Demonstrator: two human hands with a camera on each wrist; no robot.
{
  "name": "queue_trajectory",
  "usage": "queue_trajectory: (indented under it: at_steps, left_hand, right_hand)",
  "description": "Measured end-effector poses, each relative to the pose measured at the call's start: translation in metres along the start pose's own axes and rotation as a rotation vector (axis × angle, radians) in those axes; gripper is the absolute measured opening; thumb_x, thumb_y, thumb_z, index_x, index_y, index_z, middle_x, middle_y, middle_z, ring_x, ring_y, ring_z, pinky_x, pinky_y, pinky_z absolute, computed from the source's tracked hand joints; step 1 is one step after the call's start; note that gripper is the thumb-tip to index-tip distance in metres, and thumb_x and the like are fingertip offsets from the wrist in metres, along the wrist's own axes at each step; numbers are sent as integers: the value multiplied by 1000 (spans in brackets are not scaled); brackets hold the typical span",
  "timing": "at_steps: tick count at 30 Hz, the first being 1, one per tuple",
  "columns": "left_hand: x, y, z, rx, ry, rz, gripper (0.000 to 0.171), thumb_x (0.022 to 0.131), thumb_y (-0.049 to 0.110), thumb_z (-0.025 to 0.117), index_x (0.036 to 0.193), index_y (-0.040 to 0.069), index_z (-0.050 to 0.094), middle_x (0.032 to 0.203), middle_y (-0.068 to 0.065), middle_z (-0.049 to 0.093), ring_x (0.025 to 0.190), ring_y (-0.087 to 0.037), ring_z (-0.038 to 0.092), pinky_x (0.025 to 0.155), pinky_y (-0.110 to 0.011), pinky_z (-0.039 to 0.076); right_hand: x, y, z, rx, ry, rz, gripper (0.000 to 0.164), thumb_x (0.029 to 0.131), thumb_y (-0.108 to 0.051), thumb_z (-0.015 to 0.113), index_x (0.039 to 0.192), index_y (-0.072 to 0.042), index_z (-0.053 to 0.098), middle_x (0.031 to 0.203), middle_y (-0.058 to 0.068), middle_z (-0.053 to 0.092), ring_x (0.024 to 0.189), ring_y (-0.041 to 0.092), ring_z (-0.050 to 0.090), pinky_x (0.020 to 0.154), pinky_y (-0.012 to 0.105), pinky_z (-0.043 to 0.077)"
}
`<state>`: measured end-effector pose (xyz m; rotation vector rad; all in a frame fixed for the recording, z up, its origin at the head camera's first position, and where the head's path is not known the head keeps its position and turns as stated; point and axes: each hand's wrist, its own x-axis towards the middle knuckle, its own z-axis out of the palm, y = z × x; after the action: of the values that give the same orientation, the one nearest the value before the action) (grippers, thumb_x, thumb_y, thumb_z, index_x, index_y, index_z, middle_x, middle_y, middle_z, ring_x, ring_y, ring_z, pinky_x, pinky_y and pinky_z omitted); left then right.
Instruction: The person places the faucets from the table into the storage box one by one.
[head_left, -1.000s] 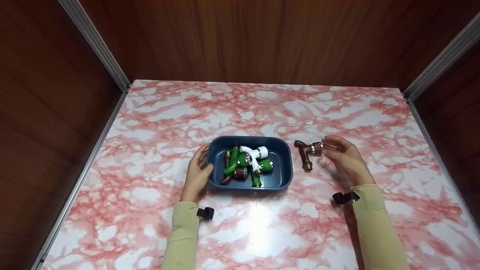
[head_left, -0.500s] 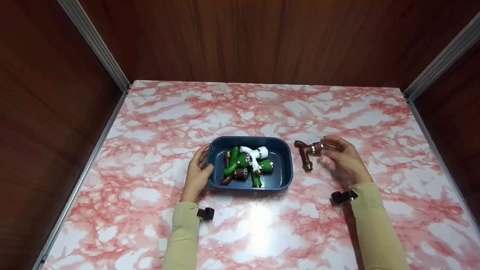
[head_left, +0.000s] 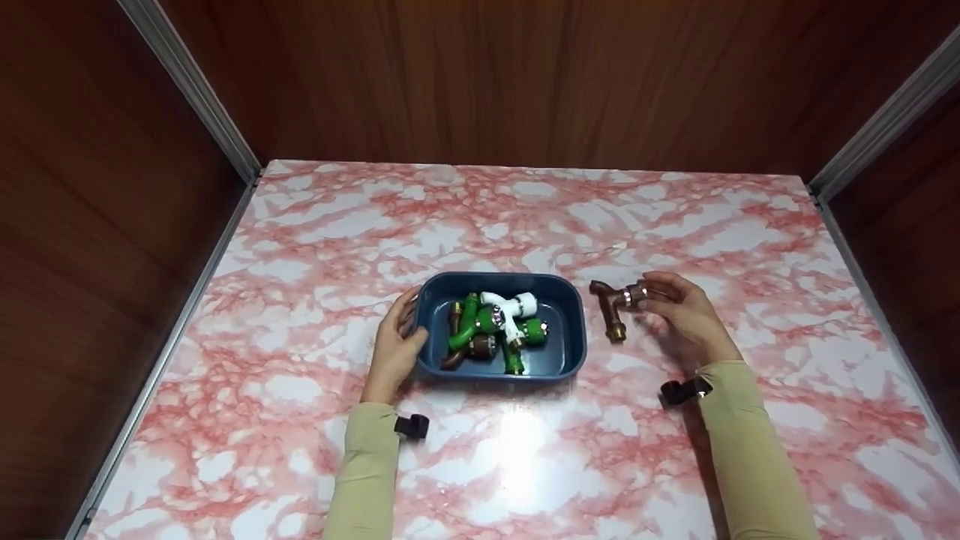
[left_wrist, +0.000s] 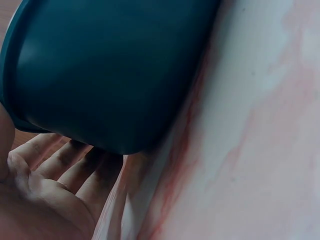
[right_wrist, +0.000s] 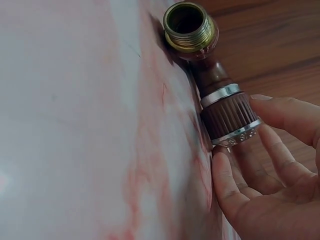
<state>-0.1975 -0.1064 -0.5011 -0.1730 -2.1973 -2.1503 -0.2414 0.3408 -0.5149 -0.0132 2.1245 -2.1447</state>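
Observation:
A dark blue plastic tub sits mid-table in the head view. Inside lie several taps: a white tap, green taps, one of them a green tap on top, and a brown tap. My left hand holds the tub's left end, thumb at the rim and fingers along the outer wall. To the tub's right, another brown tap lies on the table. My right hand pinches its ribbed knob between thumb and fingers. The brass threaded end shows in the right wrist view.
The table has a red-and-white marbled top. Dark wood panels stand behind it and at both sides, with metal strips in the corners. Black wrist mounts sit on both sleeves.
My right hand and forearm have shifted slightly left, closer round the brown tap's knob. The tap has barely moved. My left hand and the tub stay where they were.

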Motion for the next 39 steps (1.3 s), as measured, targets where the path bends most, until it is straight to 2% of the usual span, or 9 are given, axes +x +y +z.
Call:
queue_trajectory:
  at_steps: [7,11,14,21,28,31,33,35,39]
  left_hand:
    - [-1,-1,-1,-6,-9,2,61,82,-16,45,142,-7,38,139,-26,44,130,-33,40,108,-42,32]
    - [-1,-1,-1,-9,-9,4,61,82,-16,45,142,-6,38,138,-26,45,130,-33,41,108,-42,32]
    - [-1,0,0,-7,-4,2,61,82,-16,45,142,-6,39,138,-25,45,130,-33,41,108,-42,32]
    - [-1,-2,0,-16,0,-6,62,81,-16,45,142,-5,39,139,-25,44,130,-33,40,108,-41,33]
    - [0,-1,1,-27,-5,-3,63,81,-17,45,142,-6,39,138,-27,44,130,-34,41,108,-41,32]
    - [-1,0,0,-18,-1,-6,63,81,-17,45,142,-5,40,138,-26,45,129,-34,41,108,-41,32]
    - [-1,1,0,-12,1,-7,62,81,-16,45,142,-5,40,138,-25,45,130,-33,41,108,-41,32]
    - [-1,1,0,-4,1,-6,62,81,-16,45,142,-5,40,138,-25,45,130,-32,41,109,-41,31]
    - [-1,0,0,3,2,2,62,81,-16,45,142,-5,40,138,-25,46,129,-32,41,108,-40,32]
  right_hand:
    - [1,0,1,-56,-25,-23,55,85,9,64,134,14,40,125,18,55,106,14,57,88,21,49]
    - [2,1,3,-79,-4,-39,54,83,13,62,133,16,41,116,12,60,102,13,60,86,20,49]
    - [3,3,5,-64,5,-41,53,82,15,62,131,16,42,113,13,61,100,14,60,86,21,49]
    - [3,4,5,-113,21,-37,54,82,10,66,132,12,44,114,17,61,99,14,59,86,20,48]
    - [1,6,5,-52,41,-21,57,81,9,67,133,11,43,109,8,62,99,16,59,87,22,49]
    - [0,9,6,118,34,31,63,80,11,67,136,10,39,110,11,62,101,21,60,91,31,50]
    - [0,9,6,176,36,57,63,80,11,67,137,9,40,111,12,62,98,21,63,83,30,54]
    - [-2,8,7,180,31,59,61,81,11,66,136,9,40,111,13,62,96,20,63,76,28,55]
    - [-6,2,7,73,9,24,53,85,7,65,134,8,44,111,12,62,87,16,65,56,21,52]
